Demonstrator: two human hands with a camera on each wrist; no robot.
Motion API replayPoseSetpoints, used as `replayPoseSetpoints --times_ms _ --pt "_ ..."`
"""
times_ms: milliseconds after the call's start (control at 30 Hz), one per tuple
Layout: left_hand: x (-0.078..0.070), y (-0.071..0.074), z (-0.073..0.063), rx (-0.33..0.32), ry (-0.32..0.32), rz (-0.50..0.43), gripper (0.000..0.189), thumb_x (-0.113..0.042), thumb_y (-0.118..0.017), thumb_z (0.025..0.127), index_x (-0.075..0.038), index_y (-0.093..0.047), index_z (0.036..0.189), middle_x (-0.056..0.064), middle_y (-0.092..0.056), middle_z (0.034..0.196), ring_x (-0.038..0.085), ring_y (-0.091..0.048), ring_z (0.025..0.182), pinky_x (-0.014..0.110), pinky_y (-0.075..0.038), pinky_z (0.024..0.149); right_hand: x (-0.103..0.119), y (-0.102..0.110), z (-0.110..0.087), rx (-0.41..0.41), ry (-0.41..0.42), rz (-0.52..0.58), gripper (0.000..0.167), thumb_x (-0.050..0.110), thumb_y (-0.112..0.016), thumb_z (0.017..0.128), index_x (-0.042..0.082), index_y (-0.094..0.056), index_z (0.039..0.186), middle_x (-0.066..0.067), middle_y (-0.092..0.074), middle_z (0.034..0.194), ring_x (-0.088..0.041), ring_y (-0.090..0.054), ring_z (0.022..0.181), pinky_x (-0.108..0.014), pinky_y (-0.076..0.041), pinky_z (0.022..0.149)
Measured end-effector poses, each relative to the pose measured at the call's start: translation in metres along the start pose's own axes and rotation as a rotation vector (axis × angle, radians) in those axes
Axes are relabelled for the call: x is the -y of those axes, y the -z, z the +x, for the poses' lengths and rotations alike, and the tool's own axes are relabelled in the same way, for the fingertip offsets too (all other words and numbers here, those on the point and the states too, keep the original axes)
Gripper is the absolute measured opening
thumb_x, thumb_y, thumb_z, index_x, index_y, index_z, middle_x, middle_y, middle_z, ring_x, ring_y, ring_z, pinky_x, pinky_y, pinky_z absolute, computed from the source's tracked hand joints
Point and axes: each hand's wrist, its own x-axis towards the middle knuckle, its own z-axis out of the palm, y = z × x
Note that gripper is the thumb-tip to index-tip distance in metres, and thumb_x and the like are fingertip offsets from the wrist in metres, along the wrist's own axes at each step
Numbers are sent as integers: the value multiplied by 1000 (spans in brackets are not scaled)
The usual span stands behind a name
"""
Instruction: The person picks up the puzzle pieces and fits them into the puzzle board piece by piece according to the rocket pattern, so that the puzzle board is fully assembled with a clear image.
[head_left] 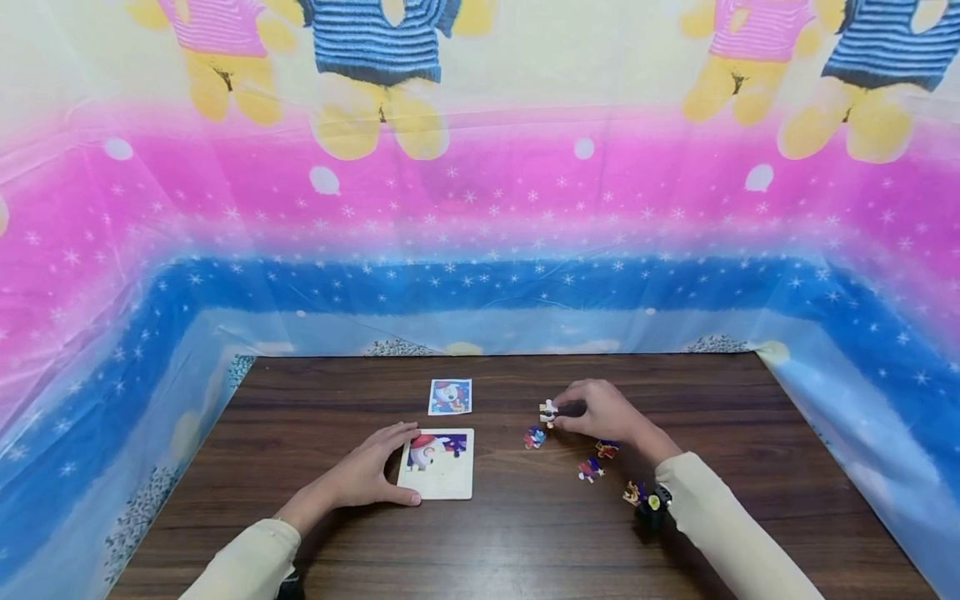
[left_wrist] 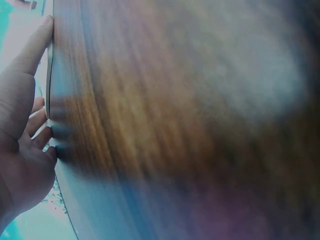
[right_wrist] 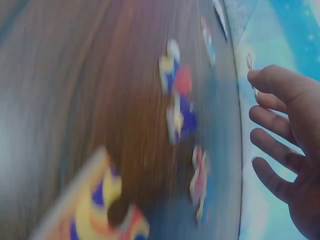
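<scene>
On the left, a square puzzle board [head_left: 441, 485] lies on the table, with several pieces fitted along its upper part and bare cream wood below. My left hand [head_left: 369, 468] holds it at the left side, thumb at the near corner and fingertips by the far one. The same left hand [left_wrist: 25, 115] grips along the board's edge in the left wrist view. My right hand [head_left: 600, 410] pinches a white puzzle piece [head_left: 547, 410] between thumb and index finger. Edge-on, that puzzle piece [right_wrist: 252, 80] shows above the table in the right wrist view, the other fingers loosely bent.
A small picture card [head_left: 450, 397] of the design lies behind the board. Loose puzzle pieces [head_left: 534, 437] lie nearer the middle, with more puzzle pieces [head_left: 591, 470] below my right forearm and another puzzle piece [head_left: 633, 493] near its cuff. A printed cloth [head_left: 480, 283] borders the table.
</scene>
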Motion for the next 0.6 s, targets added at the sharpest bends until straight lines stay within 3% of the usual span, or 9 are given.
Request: replayPoseSetpoints --times_ms 200,367,600 --pt "0 0 0 -2 -3 2 105 -60 -86 75 -8 -43 156 14 -35 163 39 -27 152 65 -31 114 23 -7 7 -34 56 8 26 36 -80 90 21 -80 111 8 -74 106 -10 -68 96 -37 -56 83" --pt "0 0 -1 -3 -1 -2 105 -58 -86 75 -8 -42 156 15 -34 163 40 -26 152 65 -31 114 42 -15 12 -31 49 30 26 36 -80 89 21 -80 110 8 -74 106 -12 -67 99 -39 -55 85" --pt "-2 0 -1 -3 2 3 105 -59 -85 76 -7 -42 156 15 -34 163 40 -26 152 65 -30 114 69 -28 21 -21 57 44 25 36 -82 87 21 -81 107 12 -72 100 -6 -64 91 -32 -53 81"
